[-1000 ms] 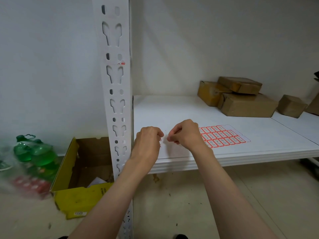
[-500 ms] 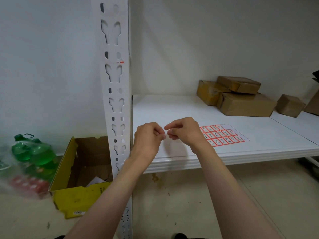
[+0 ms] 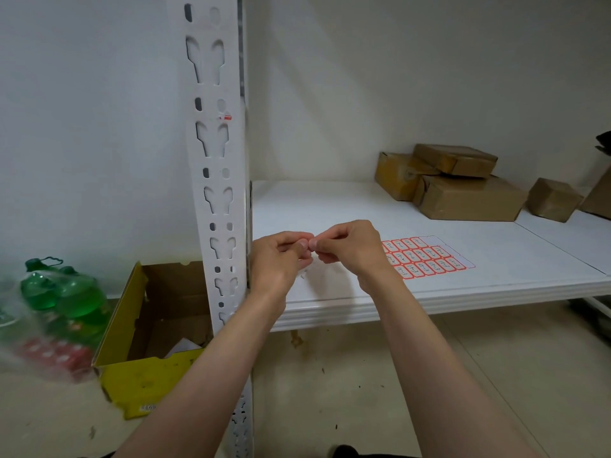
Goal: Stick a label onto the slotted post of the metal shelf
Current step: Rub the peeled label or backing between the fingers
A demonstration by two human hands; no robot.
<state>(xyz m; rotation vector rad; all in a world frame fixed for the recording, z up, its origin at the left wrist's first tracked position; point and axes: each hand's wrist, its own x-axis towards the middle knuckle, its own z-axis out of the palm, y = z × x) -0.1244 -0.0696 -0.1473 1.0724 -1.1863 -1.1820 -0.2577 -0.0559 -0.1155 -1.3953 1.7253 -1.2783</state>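
Observation:
The white slotted post (image 3: 215,160) of the metal shelf rises at centre-left, with a scrap of red label (image 3: 225,118) stuck high on it. A sheet of red-bordered labels (image 3: 426,257) lies on the white shelf board (image 3: 496,279). My left hand (image 3: 277,262) and my right hand (image 3: 350,251) meet fingertip to fingertip just right of the post, above the shelf's front edge. Both pinch something very small between them; it is too hidden to make out, presumably a label.
Brown cardboard parcels (image 3: 463,190) are stacked at the back right of the shelf, with a smaller one (image 3: 552,200) beside them. On the floor left of the post stand an open yellow carton (image 3: 145,342) and wrapped green bottles (image 3: 62,292).
Both hands rose slightly and closed together; the fingertips, apart a second ago, now touch. The view shifted a little.

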